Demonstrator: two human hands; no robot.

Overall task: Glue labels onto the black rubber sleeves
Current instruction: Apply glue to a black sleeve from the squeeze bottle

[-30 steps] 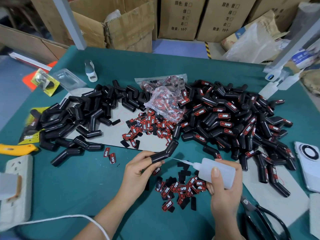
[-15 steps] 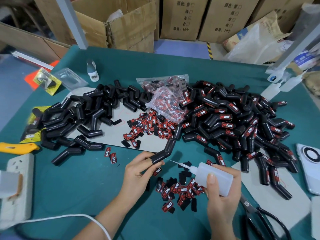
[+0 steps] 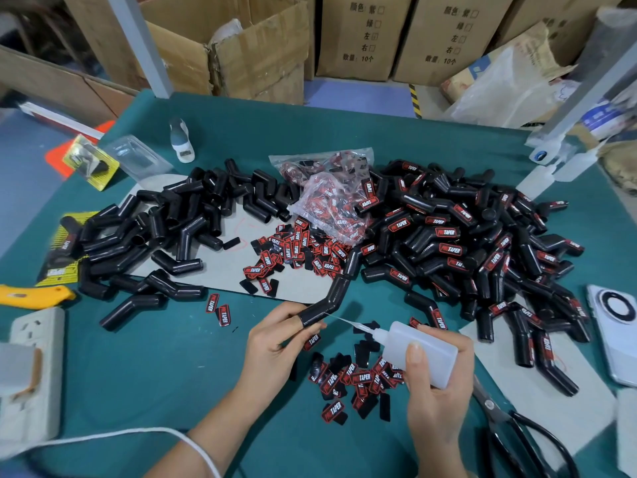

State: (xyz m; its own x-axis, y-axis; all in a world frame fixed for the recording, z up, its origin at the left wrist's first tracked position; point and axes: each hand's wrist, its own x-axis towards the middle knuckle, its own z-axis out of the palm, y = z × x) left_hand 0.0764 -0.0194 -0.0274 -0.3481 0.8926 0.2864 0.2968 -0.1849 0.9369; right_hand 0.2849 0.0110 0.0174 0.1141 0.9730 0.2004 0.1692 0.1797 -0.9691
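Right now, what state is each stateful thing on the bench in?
Left hand: gripping one bent black sleeve, no label visible on it.
Right hand: holding glue bottle, needle tip at the sleeve.
Sleeve pile on the right: labelled.
Sleeve pile on the left: unlabelled.
Label bag: open, labels spilled.
Scissors: closed.

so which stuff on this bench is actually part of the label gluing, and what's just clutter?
In the job:
- bent sleeve in left hand
- glue bottle in right hand
- loose labels near the hands
- unlabelled sleeves pile
- labelled sleeves pile
- bag of labels

Lying about:
- scissors
- phone
- power strip
- yellow cutter
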